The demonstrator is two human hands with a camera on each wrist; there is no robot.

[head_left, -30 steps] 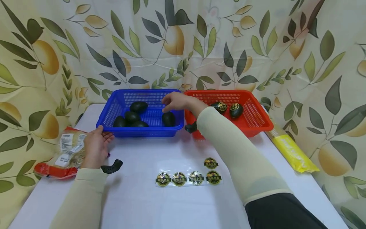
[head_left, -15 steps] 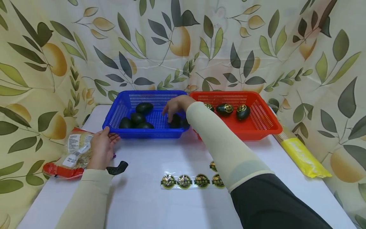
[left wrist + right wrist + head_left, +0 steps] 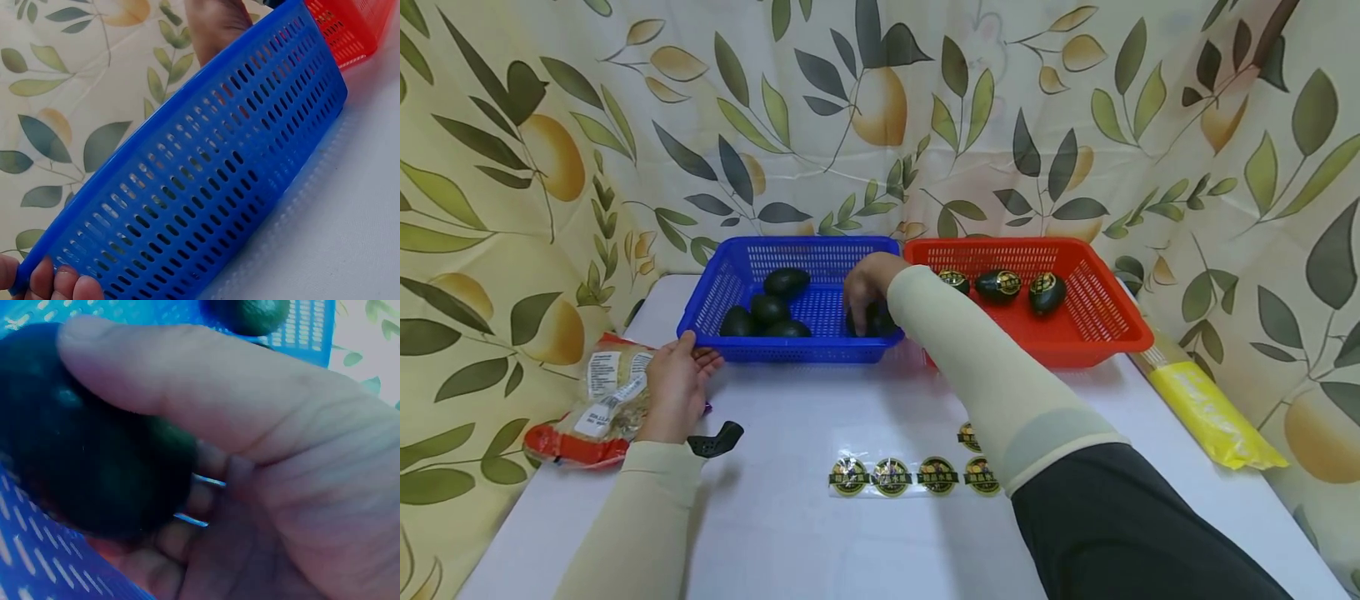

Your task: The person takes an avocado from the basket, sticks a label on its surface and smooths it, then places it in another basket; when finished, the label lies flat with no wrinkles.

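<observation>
In the head view my right hand (image 3: 869, 287) reaches into the right end of the blue basket (image 3: 797, 352). It holds a dark avocado (image 3: 94, 437), thumb on top and fingers curled beneath, as the right wrist view shows. Several bare avocados (image 3: 771, 310) lie toward that basket's left side. At the front left corner my left hand (image 3: 677, 387) pinches the rim, its thumb over the edge and its fingertips (image 3: 65, 281) against the outer wall. Three avocados (image 3: 997, 286) bearing gold-and-black stickers sit in the red basket (image 3: 1075, 354), the leftmost partly behind my right sleeve.
A clear sheet of round gold-and-black stickers (image 3: 892, 477) lies on the white table (image 3: 790, 550), partly under my right arm. To the left is a red-and-clear food bag (image 3: 602, 417); a yellow packet (image 3: 1217, 415) lies at the right edge. Patterned cloth hangs behind.
My right hand has lowered into the blue basket and closed round an avocado at its right end. The left hand keeps its place on the rim; the head view has shifted slightly.
</observation>
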